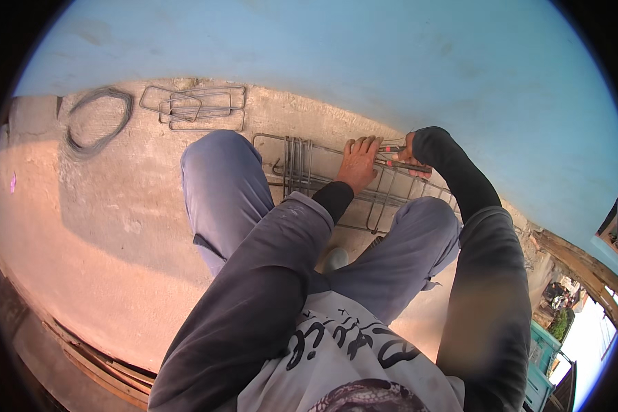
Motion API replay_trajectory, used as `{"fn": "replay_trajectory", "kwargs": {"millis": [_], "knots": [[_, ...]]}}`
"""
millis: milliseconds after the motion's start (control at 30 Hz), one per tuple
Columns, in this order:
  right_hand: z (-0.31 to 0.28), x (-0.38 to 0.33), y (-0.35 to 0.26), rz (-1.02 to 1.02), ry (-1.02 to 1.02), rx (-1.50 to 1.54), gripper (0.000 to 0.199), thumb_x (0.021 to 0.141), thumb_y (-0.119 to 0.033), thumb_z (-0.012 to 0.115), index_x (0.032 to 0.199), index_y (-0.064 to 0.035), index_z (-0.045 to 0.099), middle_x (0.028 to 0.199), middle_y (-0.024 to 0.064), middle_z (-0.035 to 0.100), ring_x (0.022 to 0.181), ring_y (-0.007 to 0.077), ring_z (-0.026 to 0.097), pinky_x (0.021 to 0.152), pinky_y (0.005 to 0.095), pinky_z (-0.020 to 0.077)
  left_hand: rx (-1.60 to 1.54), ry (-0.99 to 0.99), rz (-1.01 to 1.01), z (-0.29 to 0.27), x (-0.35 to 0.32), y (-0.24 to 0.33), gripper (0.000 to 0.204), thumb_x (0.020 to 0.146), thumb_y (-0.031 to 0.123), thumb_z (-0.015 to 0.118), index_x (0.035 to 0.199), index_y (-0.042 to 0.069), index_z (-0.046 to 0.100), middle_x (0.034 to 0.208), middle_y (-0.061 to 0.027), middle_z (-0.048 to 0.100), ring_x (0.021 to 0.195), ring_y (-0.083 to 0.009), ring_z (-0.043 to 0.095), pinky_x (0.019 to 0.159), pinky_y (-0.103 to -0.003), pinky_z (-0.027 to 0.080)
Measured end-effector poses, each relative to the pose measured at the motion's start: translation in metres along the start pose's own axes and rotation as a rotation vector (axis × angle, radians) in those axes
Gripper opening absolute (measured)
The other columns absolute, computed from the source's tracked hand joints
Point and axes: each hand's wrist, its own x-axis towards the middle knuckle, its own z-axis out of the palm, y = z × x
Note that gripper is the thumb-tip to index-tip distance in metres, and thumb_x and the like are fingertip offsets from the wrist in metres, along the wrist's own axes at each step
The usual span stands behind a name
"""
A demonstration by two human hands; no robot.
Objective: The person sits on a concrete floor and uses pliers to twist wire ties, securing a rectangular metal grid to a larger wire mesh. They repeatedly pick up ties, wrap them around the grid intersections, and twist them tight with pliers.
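A rebar cage (384,195) of thin steel rods and rectangular stirrups lies on the concrete in front of me, partly hidden by my knees and arms. Several stirrups (296,165) stand bunched near its left end. My left hand (358,165) is closed over the cage's far rod, fingers bent around it; their tips are hidden. Just right of it, my right hand (412,158) is wrapped around pliers (394,164) with red and black handles. The pliers lie across the cage beside my left fingers, and their jaws are hard to make out.
Loose rectangular stirrups (202,110) lie at the far left, beside a coil of thin wire (128,113). A blue wall (309,55) rises right behind the cage. Wooden planks (110,374) edge the lower left; timber (577,264) and green containers (539,364) are at the right.
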Motion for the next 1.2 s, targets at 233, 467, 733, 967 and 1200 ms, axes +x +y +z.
{"fn": "replay_trajectory", "kwargs": {"millis": [233, 467, 733, 967, 1200], "knots": [[0.042, -0.019, -0.009, -0.211, 0.683, -0.424, 0.051, 0.088, -0.045, 0.069, 0.113, -0.0006, 0.063, 0.103, 0.0167, 0.068, 0.102, 0.0278, 0.064, 0.091, 0.0426, 0.0516, -0.097, -0.042, 0.001, 0.016, 0.029, -0.001, 0.042, 0.082, 0.006, 0.067, 0.119, 0.004, 0.047, 0.112, -0.0184, 0.056, 0.107, -0.0369, 0.055, 0.088, -0.048, 0.043], [0.081, -0.011, 0.021, -0.314, 1.146, -1.167, 0.05, 0.092, -0.031, 0.056, 0.135, -0.0059, 0.052, 0.133, 0.0164, 0.054, 0.13, 0.0315, 0.046, 0.118, 0.0505, 0.0234, -0.347, -0.137, -0.101, 0.011, 0.051, 0.004, 0.033, 0.082, 0.007, 0.068, 0.109, 0.005, 0.05, 0.11, -0.0204, 0.058, 0.104, -0.041, 0.056, 0.092, -0.049, 0.043], [0.047, 0.008, 0.013, -0.291, 1.056, -1.1, 0.019, 0.088, -0.019, 0.056, 0.102, -0.0085, 0.064, 0.099, 0.0081, 0.065, 0.098, 0.0262, 0.06, 0.097, 0.0448, 0.0408, -0.255, 0.178, -0.225, -0.004, 0.007, 0.011, 0.044, 0.083, 0.013, 0.073, 0.119, 0.004, 0.051, 0.107, -0.0173, 0.058, 0.105, -0.0358, 0.055, 0.098, -0.045, 0.042], [0.037, -0.001, 0.003, -0.294, 0.838, -0.923, 0.019, 0.09, -0.018, 0.055, 0.099, -0.0067, 0.067, 0.093, 0.0117, 0.069, 0.088, 0.0312, 0.067, 0.079, 0.0447, 0.0498, -0.107, -0.162, -0.619, 0.013, -0.059, -0.005, 0.036, 0.093, 0.038, 0.063, 0.094, 0.003, 0.071, 0.089, -0.0209, 0.07, 0.09, -0.0386, 0.068, 0.08, -0.049, 0.052], [0.02, 0.006, 0.02, -0.215, 0.547, -0.65, 0.03, 0.088, -0.032, 0.069, 0.096, -0.0032, 0.071, 0.079, 0.0154, 0.069, 0.087, 0.0342, 0.07, 0.075, 0.0446, 0.0552, -0.135, -0.233, -0.615, 0.006, -0.048, -0.011, 0.035, 0.093, 0.038, 0.064, 0.092, 0.005, 0.075, 0.09, -0.0205, 0.072, 0.087, -0.0388, 0.07, 0.077, -0.049, 0.054]]}}
